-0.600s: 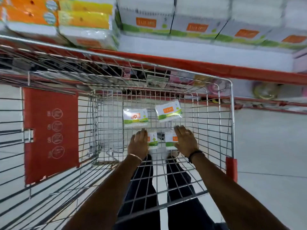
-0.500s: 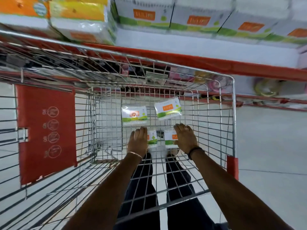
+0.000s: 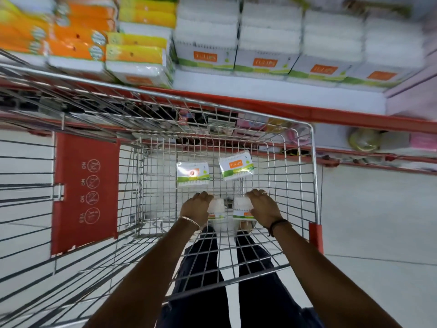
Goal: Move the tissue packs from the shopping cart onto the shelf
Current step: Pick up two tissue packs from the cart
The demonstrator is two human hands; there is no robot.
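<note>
Your left hand [image 3: 196,209] grips one tissue pack [image 3: 216,209], your right hand [image 3: 264,208] grips another pack [image 3: 242,208], both fists closed, low inside the shopping cart [image 3: 313,185]; two packs [image 3: 192,174] lie beyond.

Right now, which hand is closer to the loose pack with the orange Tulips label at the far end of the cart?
Right. The right hand sits just below that pack; the left hand is further off, under the other loose pack.

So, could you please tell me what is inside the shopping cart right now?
Four tissue packs: two lying loose, and one each in the left hand and right hand. The held packs are partly covered by fingers.
</note>
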